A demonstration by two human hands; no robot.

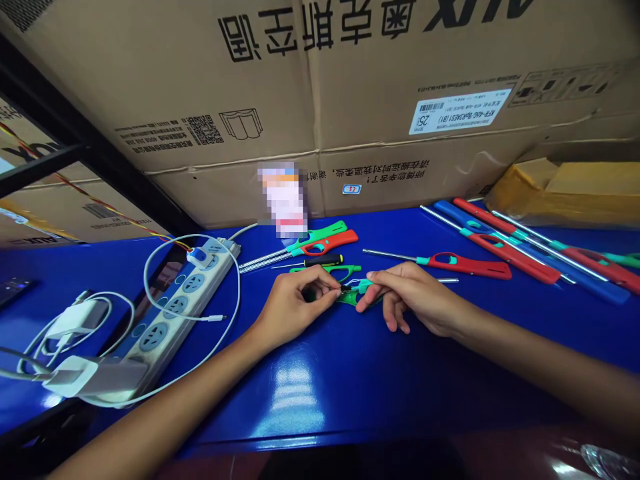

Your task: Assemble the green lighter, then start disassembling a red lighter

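Note:
My left hand (299,297) is closed in a pinch on a small dark part (344,289), too small to name. Beside it, the fingers of my right hand (417,300) close on a turquoise lighter part (363,285). Under and between my fingertips lies an opened green lighter casing (347,298), partly covered by the hands. Another green casing piece (350,272) rests just behind it. Past my right knuckles the end of a metal tube (449,281) shows. A black-and-yellow screwdriver (327,260) lies behind my left hand.
Behind the screwdriver are a green lighter (327,231) and a red lighter (340,240). Another red lighter (477,267) and several blue and red ones (530,257) lie right. A power strip (197,293) with white cables stands left. Cardboard (280,100) walls the back; a phone (285,203) leans there.

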